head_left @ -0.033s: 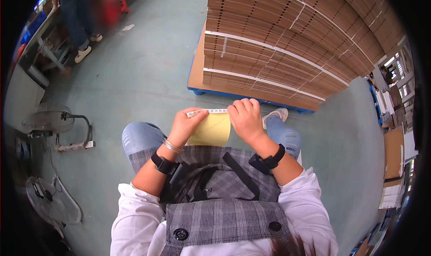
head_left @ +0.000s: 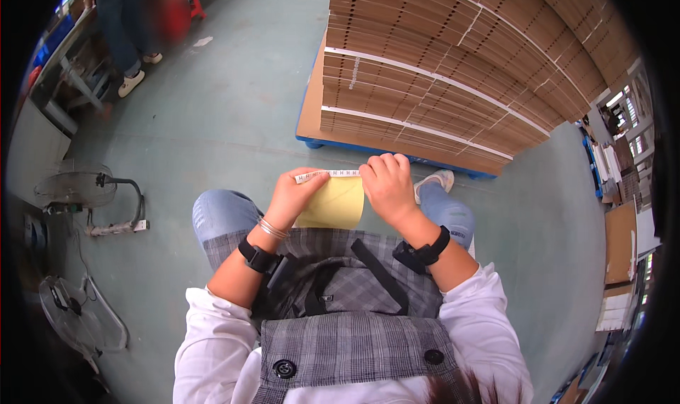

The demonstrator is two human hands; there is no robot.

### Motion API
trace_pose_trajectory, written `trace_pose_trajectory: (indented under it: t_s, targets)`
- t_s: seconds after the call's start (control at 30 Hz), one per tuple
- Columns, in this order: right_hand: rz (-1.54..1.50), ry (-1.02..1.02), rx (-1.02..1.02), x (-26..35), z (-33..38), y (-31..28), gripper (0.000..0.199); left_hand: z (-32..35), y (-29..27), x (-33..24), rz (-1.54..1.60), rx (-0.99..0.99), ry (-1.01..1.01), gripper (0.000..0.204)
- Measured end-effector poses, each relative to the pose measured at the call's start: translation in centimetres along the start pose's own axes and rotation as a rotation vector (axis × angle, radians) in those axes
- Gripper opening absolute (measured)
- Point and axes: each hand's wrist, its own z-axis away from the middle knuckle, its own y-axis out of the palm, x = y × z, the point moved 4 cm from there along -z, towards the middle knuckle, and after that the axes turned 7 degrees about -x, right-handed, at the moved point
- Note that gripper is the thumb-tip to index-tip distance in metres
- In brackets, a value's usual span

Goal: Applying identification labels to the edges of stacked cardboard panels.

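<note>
In the middle of the frame, the left hand (head_left: 292,195) and the right hand (head_left: 387,186) each grip one end of a narrow white label strip (head_left: 330,173) along the upper edge of a yellow sheet (head_left: 336,203). Above them stands a stack of flat cardboard (head_left: 453,71).

Pale yellow sheet (head_left: 338,204), grey plaid skirt (head_left: 354,291), brown cardboard stack (head_left: 439,71).

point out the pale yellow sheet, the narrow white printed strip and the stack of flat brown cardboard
pale yellow sheet (head_left: 338,204), head view, bare middle
narrow white printed strip (head_left: 327,174), head view, midway along it
stack of flat brown cardboard (head_left: 453,71), head view, layered side
</note>
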Motion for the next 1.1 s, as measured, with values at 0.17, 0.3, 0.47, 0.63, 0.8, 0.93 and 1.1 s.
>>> trace_pose_trajectory:
  t_s: [0.17,0.3,0.47,0.63,0.8,0.93,1.1]
  targets:
    - [0.019,-0.061,0.017,0.5,-0.7,-0.4,0.006,0.8,-0.1,-0.6,0.037,0.007,-0.026,0.022]
    - [0.024,-0.115,0.053,1.0,-0.6,-0.2,0.008,1.3,-0.1,-0.6,0.055,-0.003,0.013,0.022]
    - [0.022,-0.049,0.074,0.7,0.1,0.6,0.013,0.7,0.0,0.1,0.025,-0.026,0.072,0.022]
    - [-0.176,0.218,-0.015,-1.4,0.3,1.7,0.01,0.2,0.0,-0.2,0.013,-0.113,-0.107,0.022]
    - [-0.692,0.862,-0.041,-6.7,2.1,6.0,0.005,-3.5,-0.8,0.1,-0.035,-0.177,-0.039,0.025]
    - [-0.903,1.203,0.004,-8.8,1.7,9.0,0.007,-6.7,-0.6,1.1,-0.296,-0.265,0.158,0.023]
    - [-0.924,1.316,0.058,-11.7,1.5,14.6,0.006,-12.3,0.4,5.5,-0.355,-0.27,0.183,0.02]
